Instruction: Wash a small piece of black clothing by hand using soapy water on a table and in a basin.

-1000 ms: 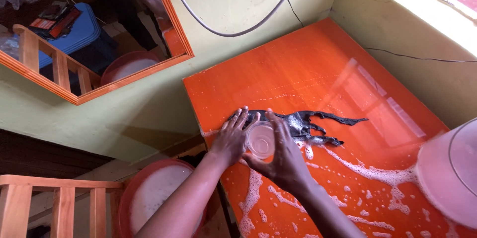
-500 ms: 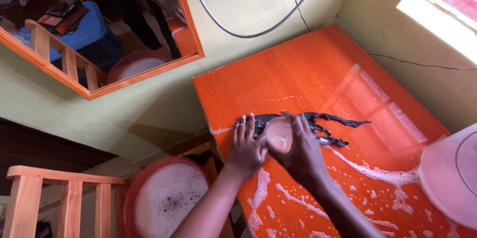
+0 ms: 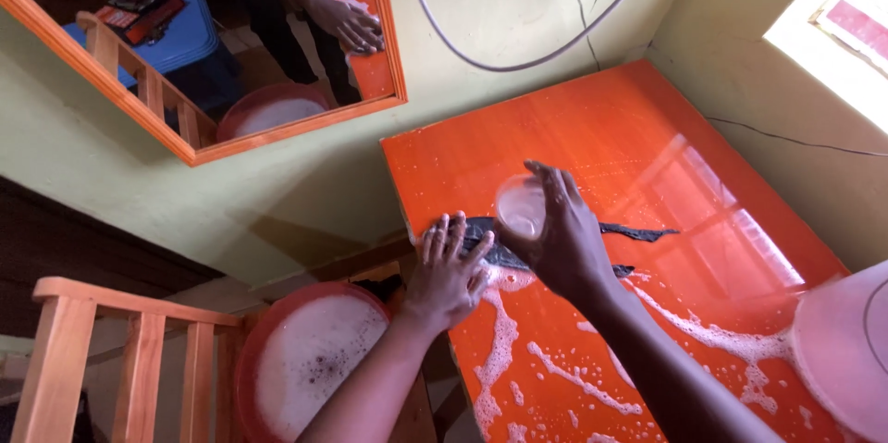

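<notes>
Before you, a glossy orange surface (image 3: 592, 129) carries a wet dark cloth (image 3: 638, 232), trails of white soap foam (image 3: 555, 369), and your flattened left hand (image 3: 447, 267).

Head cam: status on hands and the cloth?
Left hand flat on dark cloth. Right hand grips small clear cup above it. Orange table sudsy; pink tub at right edge.
</notes>
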